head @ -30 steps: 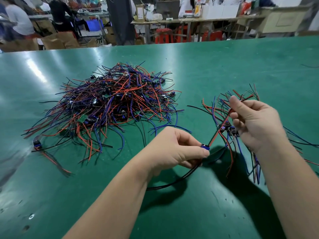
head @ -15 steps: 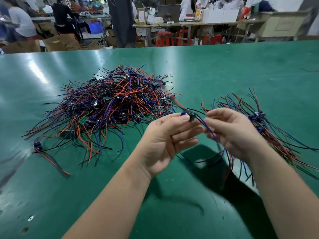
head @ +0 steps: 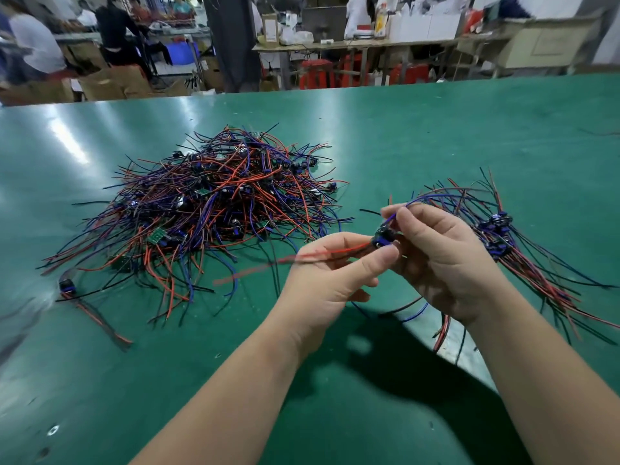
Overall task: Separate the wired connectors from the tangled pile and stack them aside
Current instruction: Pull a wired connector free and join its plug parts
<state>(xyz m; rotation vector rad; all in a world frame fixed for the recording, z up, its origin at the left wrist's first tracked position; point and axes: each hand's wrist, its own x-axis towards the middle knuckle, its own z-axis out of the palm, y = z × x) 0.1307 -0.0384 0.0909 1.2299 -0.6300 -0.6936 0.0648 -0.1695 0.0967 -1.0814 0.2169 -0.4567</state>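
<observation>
A tangled pile (head: 208, 209) of red, blue and black wired connectors lies left of centre on the green table (head: 436, 135). To the right lies a sorted bundle (head: 503, 239) of connectors with wires fanned out. Between them, above the table, my left hand (head: 328, 276) and my right hand (head: 443, 260) meet at one wired connector (head: 384, 237). My left thumb and fingers pinch its red wire close to the dark plug. My right hand's fingers curl round the plug and the blue wire arching up from it. The red wire's free end is blurred.
A single connector (head: 67, 286) with red and black wires lies apart at the pile's lower left. A pale worn patch (head: 449, 344) marks the table under my right wrist. Beyond the far edge are workbenches, red stools, cardboard boxes and people.
Both hands have lifted a little with the connector between them. The red wire now swings out to the left in my left hand's pinch; the blue wire arches above my right hand.
</observation>
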